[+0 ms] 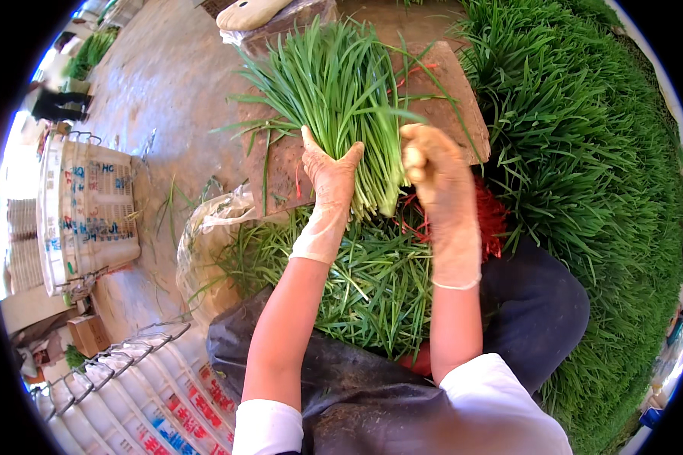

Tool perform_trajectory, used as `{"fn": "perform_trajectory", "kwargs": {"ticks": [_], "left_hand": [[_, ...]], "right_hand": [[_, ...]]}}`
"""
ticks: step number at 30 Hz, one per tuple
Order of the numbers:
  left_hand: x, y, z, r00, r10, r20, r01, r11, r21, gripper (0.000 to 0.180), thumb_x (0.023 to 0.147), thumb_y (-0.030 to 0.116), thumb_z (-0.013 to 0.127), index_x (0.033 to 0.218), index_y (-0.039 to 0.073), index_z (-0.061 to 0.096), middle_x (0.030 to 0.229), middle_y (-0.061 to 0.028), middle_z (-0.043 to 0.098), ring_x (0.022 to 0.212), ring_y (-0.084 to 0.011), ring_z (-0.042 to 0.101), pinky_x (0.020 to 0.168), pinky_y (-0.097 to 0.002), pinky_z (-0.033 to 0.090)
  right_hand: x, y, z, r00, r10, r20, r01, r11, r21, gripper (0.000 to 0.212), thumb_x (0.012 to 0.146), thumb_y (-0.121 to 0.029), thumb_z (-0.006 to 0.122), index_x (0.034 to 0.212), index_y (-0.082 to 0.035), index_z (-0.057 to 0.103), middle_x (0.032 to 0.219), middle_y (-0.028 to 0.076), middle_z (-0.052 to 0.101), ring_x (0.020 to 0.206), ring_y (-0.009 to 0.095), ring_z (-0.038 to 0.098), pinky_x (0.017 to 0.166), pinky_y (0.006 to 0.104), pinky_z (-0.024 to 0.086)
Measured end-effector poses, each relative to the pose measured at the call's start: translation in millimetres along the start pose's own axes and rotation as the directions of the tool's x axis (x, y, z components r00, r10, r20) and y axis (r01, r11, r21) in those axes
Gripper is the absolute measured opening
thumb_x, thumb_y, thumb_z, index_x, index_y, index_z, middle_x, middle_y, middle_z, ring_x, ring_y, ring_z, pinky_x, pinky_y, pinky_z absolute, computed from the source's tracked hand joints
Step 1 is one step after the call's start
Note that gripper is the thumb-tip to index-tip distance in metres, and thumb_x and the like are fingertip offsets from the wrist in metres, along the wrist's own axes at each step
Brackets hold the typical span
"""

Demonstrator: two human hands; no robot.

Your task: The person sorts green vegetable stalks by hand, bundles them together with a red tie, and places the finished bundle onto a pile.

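Left hand (pixel 330 178) and right hand (pixel 432 171) (both gloved) clench fingers around chive bundle (pixel 349 91), held upright above wooden board (pixel 448 98). Risk: loose grip near cut ends lets stalks slip, scatter onto loose chives (pixel 372 280) on lap.

We see a bunch of green chives (pixel 341 98) standing upright in the grip; its long thin leaves fan out above our fingers; its pale cut stems (pixel 376 199) hang just below them, bundled tight.
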State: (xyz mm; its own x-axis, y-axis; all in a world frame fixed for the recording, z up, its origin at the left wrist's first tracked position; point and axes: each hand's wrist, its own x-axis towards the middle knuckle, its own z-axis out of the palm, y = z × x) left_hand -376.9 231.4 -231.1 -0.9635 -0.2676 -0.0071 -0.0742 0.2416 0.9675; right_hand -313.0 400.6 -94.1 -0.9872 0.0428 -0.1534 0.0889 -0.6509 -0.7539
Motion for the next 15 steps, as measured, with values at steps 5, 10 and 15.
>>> {"fn": "perform_trajectory", "kwargs": {"ticks": [5, 10, 15], "left_hand": [[-25.5, 39.8, 7.3, 0.997, -0.066, 0.050, 0.060, 0.992, 0.108, 0.113, 0.069, 0.037, 0.083, 0.150, 0.004, 0.012, 0.140, -0.0303, 0.033, 0.130, -0.0427, 0.033, 0.109, -0.0478, 0.029], [-34.9, 76.3, -9.8, 0.984, 0.170, -0.047, -0.143, 0.925, 0.351, 0.094, 0.076, 0.044, 0.076, 0.144, 0.001, 0.028, 0.134, -0.0274, 0.041, 0.123, -0.0383, 0.040, 0.104, -0.0451, 0.033], [-48.4, 118.6, -35.7, 0.803, -0.206, 0.560, 0.426, 0.854, -0.297, 0.042, 0.089, 0.047, 0.062, 0.082, 0.005, 0.066, 0.078, -0.0080, 0.064, 0.076, -0.0210, 0.060, 0.075, -0.0321, 0.046]], "right_hand": [[-29.1, -80.5, -15.5, 0.983, -0.141, 0.119, 0.151, 0.985, -0.082, 0.025, 0.094, -0.020, 0.059, 0.101, 0.004, 0.063, 0.063, -0.003, 0.051, 0.052, 0.005, 0.045, 0.053, 0.0173, 0.039], [-10.4, -51.6, 6.6, 0.992, -0.102, 0.075, 0.121, 0.931, -0.343, 0.024, 0.096, -0.024, 0.057, 0.097, -0.002, 0.065, 0.065, -0.004, 0.050, 0.058, 0.005, 0.045, 0.055, 0.0175, 0.037], [-9.4, -1.2, 23.7, 0.964, -0.106, 0.242, 0.220, 0.829, -0.513, 0.024, 0.095, -0.024, 0.058, 0.091, -0.003, 0.067, 0.067, -0.002, 0.055, 0.059, 0.007, 0.049, 0.055, 0.0210, 0.039]]}}
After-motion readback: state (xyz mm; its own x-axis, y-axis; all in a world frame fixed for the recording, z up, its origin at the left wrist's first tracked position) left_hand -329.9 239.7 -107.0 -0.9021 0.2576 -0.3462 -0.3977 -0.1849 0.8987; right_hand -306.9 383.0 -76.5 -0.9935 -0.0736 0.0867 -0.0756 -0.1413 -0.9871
